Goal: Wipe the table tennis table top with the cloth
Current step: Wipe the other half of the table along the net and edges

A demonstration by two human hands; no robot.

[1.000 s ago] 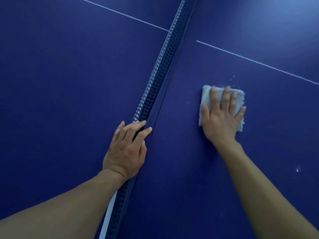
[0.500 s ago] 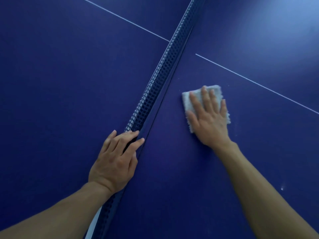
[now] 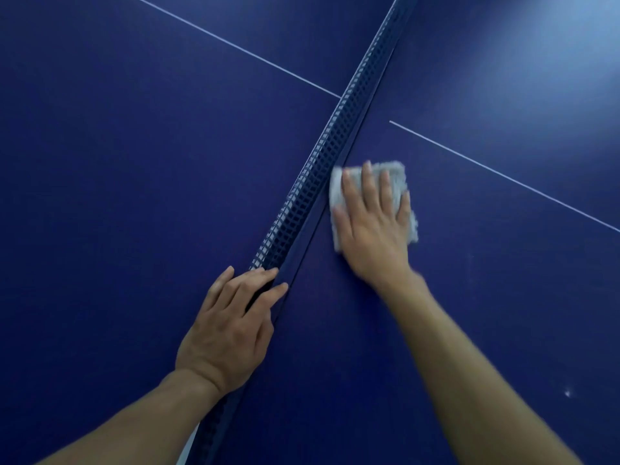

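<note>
The dark blue table tennis table top (image 3: 486, 263) fills the view. My right hand (image 3: 372, 226) lies flat with spread fingers on a folded pale grey cloth (image 3: 396, 177), pressing it onto the table just right of the net. The cloth's left edge is close to the net's foot. My left hand (image 3: 231, 327) rests over the top of the low blue mesh net (image 3: 322, 169), fingers draped across it.
The net runs diagonally from bottom centre to top right and splits the table. A thin white centre line (image 3: 503, 176) crosses both halves. A small white speck (image 3: 567, 393) sits on the table at the lower right.
My right hand has slid the cloth leftward across the table, from well right of the net to right beside it. My left hand stays on the net.
</note>
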